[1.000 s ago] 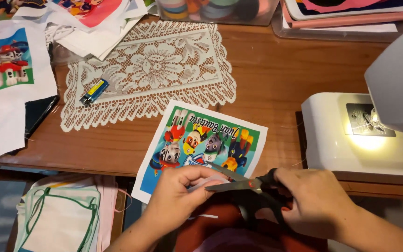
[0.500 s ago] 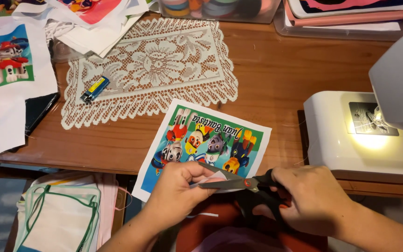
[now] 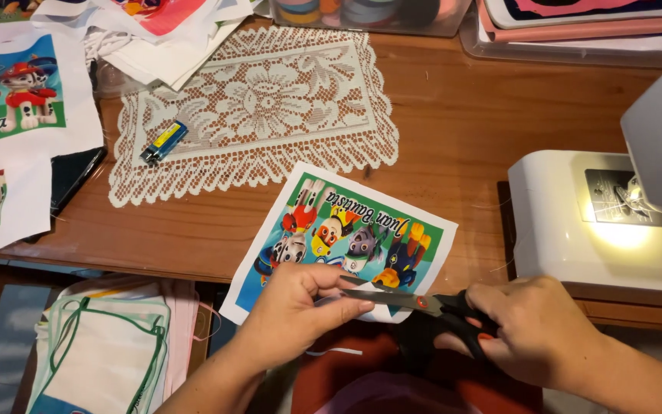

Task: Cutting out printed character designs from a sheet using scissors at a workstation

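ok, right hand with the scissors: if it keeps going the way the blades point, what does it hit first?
The right hand points the scissors leftward. The first thing met is probably the left hand, whose fingers pinch the printed cloth at the blade tips. Depth is hard to judge.

Cartoon print [image 3: 346,241] (flat), scissors [image 3: 423,303] across
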